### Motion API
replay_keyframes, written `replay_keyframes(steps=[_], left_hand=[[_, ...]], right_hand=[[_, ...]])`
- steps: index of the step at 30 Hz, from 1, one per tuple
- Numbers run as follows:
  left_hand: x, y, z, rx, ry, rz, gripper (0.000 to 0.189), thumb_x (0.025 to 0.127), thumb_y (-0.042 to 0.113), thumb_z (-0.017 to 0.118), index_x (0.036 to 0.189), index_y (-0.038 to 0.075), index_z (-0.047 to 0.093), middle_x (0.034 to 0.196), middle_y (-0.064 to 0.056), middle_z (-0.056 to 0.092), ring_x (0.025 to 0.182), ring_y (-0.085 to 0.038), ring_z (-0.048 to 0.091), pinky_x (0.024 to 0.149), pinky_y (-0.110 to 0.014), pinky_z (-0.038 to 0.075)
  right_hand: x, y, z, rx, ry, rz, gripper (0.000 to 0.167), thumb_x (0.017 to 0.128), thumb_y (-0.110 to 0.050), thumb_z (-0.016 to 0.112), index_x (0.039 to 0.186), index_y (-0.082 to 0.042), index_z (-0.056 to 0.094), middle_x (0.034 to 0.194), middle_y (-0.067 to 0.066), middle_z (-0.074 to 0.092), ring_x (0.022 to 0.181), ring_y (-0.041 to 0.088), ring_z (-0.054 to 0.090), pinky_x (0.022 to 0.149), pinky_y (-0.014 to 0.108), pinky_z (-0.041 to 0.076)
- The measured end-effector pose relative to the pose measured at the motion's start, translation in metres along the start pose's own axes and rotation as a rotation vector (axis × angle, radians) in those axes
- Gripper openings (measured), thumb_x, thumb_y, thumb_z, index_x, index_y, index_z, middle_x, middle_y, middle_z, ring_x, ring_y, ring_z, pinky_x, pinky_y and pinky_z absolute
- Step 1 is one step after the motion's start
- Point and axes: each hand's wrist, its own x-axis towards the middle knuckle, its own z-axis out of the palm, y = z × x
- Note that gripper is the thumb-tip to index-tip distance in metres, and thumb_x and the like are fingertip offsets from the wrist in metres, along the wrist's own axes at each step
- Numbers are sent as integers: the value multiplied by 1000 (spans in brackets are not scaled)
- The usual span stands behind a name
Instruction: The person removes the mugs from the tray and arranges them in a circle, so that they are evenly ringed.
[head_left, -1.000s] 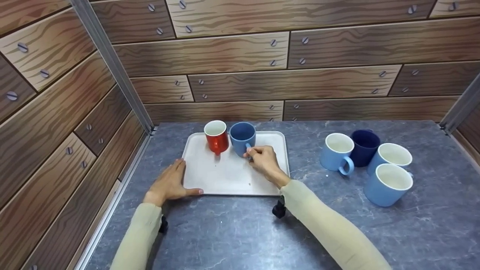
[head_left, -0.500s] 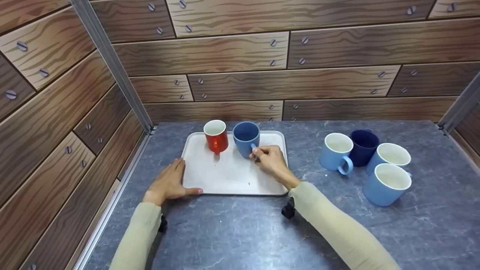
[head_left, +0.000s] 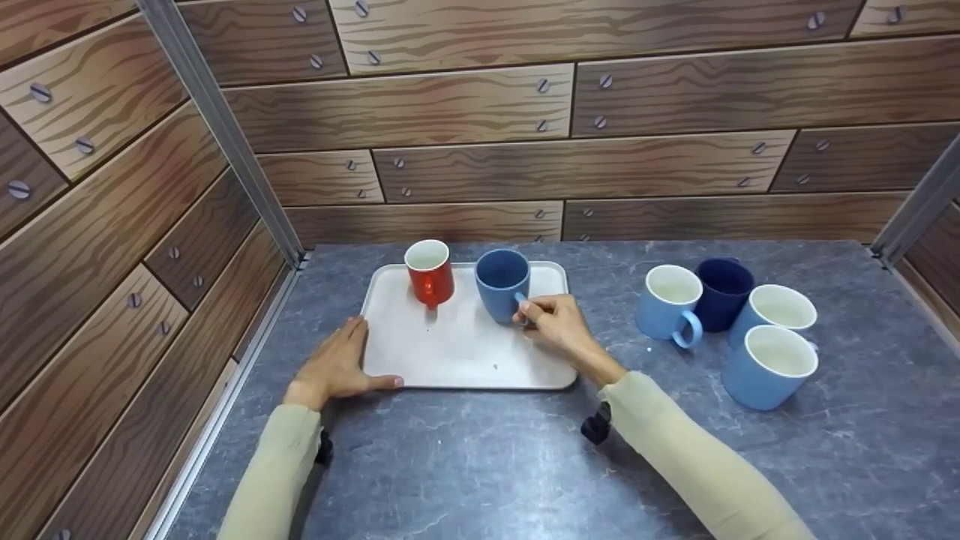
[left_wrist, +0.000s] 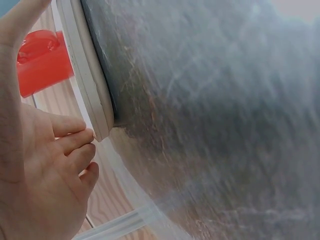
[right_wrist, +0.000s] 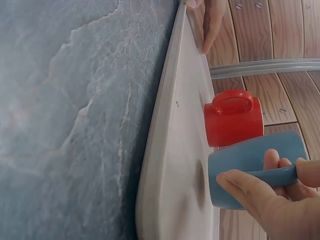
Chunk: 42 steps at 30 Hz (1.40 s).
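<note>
A white tray (head_left: 457,360) lies on the table with a red mug (head_left: 430,277) standing upright toward its back left. My right hand (head_left: 559,326) pinches the handle of a medium-blue mug (head_left: 501,285), upright over the tray's right half. In the right wrist view, fingers and thumb wrap that handle on the blue mug (right_wrist: 235,165); whether its base touches the tray I cannot tell. My left hand (head_left: 337,364) spans the tray's front left corner, straight fingers along the left side and thumb at the front edge. The left wrist view shows its fingertips touching the tray rim (left_wrist: 92,90).
Right of the tray stand a light blue mug (head_left: 660,315), a dark navy mug (head_left: 721,300) and two more light blue mugs, the nearer mug (head_left: 757,382) in front of the other. Wood-patterned walls (head_left: 465,112) close off the back and left.
My right hand has moved the medium-blue mug rightward, away from the red mug, widening the gap between them. My left hand stays at the tray's corner.
</note>
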Motion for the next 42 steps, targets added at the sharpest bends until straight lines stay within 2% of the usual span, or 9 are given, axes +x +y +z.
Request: replay_keyframes(steps=[9, 17, 26, 33, 42], left_hand=[[0, 0, 1, -9, 0, -3, 143, 70, 88, 76, 167, -3, 24, 174, -28, 23, 161, -48, 23, 132, -62, 24], [-1, 0, 1, -11, 1, 15, 143, 71, 87, 76, 167, -5, 24, 174, -29, 23, 162, -49, 22, 132, -62, 23], [0, 1, 0, 3, -1, 11, 144, 70, 88, 76, 166, -7, 24, 173, -31, 25, 160, -51, 25, 132, -62, 25], [0, 1, 0, 1, -9, -5, 144, 70, 88, 75, 167, -5, 23, 174, -29, 23, 161, -49, 23, 132, -62, 23], [0, 0, 1, -4, -14, -3, 145, 70, 89, 75, 167, -5, 23, 174, -29, 22, 162, -49, 22, 133, -61, 23]], right_hand=[[-8, -1, -12, 61, -40, 26, 24, 108, -7, 61, 99, 8, 77, 87, 6, 77, 91, 14, 69, 80, 27, 66], [-15, -2, -21, 87, -60, 37, 25, 109, -7, 58, 104, 11, 76, 92, 8, 77, 99, 19, 73, 97, 40, 65], [-21, -1, -28, 107, -66, 29, 23, 108, -4, 59, 102, 11, 75, 88, 4, 75, 94, 16, 72, 92, 35, 66], [-29, -3, -33, 107, -84, 25, 24, 108, -4, 59, 109, 15, 73, 91, 6, 75, 95, 16, 72, 92, 34, 66], [-37, -2, -40, 133, -115, 6, 25, 108, -4, 59, 111, 18, 71, 95, 8, 75, 99, 18, 73, 99, 40, 64]])
